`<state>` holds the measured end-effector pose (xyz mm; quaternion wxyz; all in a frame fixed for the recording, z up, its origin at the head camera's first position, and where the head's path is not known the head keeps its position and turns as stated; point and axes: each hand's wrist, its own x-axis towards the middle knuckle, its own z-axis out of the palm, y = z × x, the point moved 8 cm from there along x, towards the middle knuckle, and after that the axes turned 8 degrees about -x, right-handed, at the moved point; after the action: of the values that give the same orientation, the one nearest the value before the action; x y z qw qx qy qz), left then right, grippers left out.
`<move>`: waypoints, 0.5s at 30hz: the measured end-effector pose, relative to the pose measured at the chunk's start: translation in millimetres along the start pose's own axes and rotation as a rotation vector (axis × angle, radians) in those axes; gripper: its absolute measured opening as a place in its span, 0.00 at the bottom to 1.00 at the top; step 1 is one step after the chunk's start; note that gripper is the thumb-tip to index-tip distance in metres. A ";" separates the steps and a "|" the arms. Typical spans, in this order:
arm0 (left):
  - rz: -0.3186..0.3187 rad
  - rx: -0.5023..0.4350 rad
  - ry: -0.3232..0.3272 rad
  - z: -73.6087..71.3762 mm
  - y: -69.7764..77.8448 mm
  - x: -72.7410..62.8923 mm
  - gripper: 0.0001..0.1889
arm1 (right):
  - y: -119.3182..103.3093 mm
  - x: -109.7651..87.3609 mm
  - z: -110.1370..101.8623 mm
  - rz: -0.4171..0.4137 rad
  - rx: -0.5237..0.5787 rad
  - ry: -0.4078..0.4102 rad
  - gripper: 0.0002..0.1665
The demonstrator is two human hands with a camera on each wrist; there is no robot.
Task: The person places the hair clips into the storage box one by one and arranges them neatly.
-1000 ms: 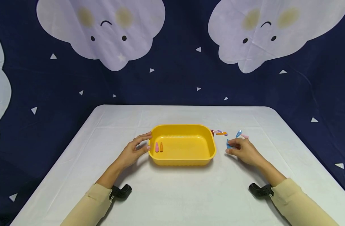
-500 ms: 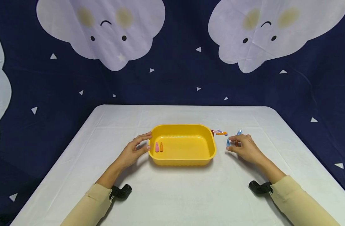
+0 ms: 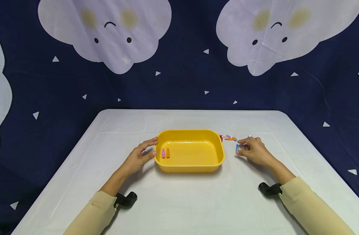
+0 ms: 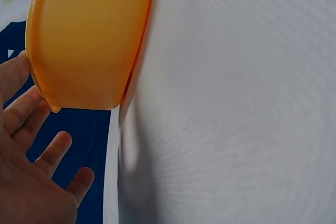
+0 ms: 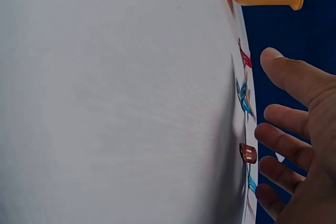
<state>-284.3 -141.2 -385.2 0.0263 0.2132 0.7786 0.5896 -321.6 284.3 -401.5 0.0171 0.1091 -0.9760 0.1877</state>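
While the L hand (image 3: 138, 156) touched the yellow tray (image 3: 189, 169) w/ relaxed fingers, the R hand (image 3: 256, 151) held nothing, thumb & fingers parted nr the blue hair clip (image 3: 237, 148) on the table (image 3: 185, 202); a light mid-clip pinch prob. suited best.

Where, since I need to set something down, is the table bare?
The table is bare in front of the yellow tray, between the sleeves; behind the tray, up to the far edge; and left of the left hand. It is crowded right of the tray, where hair clips lie near the right hand.
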 end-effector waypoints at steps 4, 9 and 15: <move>-0.004 0.000 0.000 0.0 -0.4 0.1 0.22 | 1.8 2.2 2.0 -0.002 -0.006 -0.013 0.35; 0.001 0.000 -0.001 0.0 0.3 0.1 0.22 | 4.7 2.9 6.3 0.006 -0.017 -0.043 0.36; 0.005 -0.001 -0.001 0.1 -0.3 0.0 0.22 | 6.6 2.2 8.7 0.006 -0.026 -0.059 0.36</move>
<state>-284.4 -141.1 -385.5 0.0254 0.2153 0.7778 0.5899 -325.1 286.6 -411.8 -0.0107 0.1116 -0.9787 0.1719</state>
